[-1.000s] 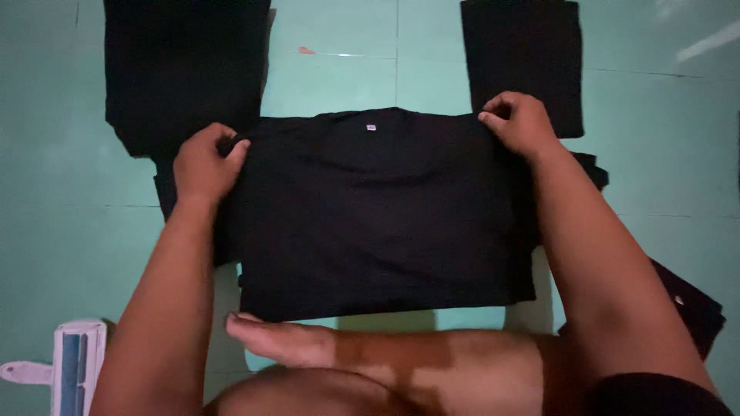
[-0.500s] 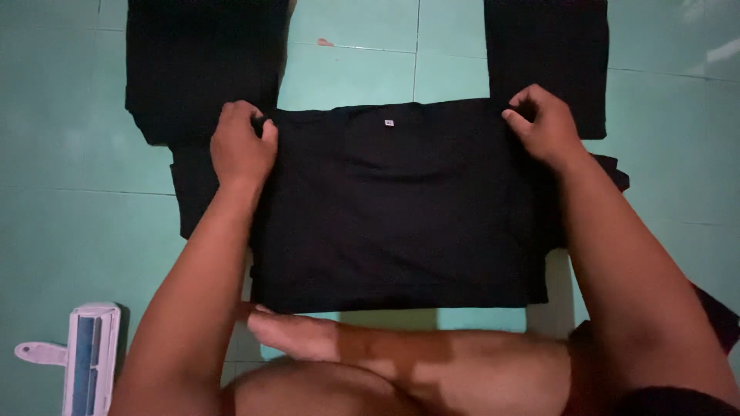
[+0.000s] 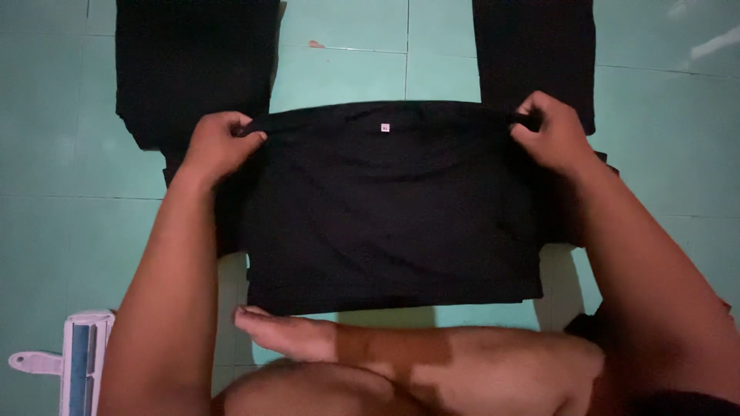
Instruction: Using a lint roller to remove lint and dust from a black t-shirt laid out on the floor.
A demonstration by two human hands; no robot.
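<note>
A black T-shirt (image 3: 389,208) lies folded on the green tiled floor (image 3: 347,69) in front of me, with a small white tag near its top edge. My left hand (image 3: 218,146) pinches the shirt's top left corner. My right hand (image 3: 549,135) pinches the top right corner. Both forearms reach down along the shirt's sides. The shirt's lower edge lies just beyond my bare foot (image 3: 289,333).
One pile of black cloth (image 3: 193,65) lies at the far left, another black cloth pile (image 3: 536,54) at the far right. A white and blue lint roller (image 3: 73,362) rests on the floor at the lower left. My folded leg (image 3: 432,370) crosses the bottom of the view.
Both hands slid a little toward me along with the shirt's top edge, and the whole view shifted slightly right. The grip on both corners is unchanged.
</note>
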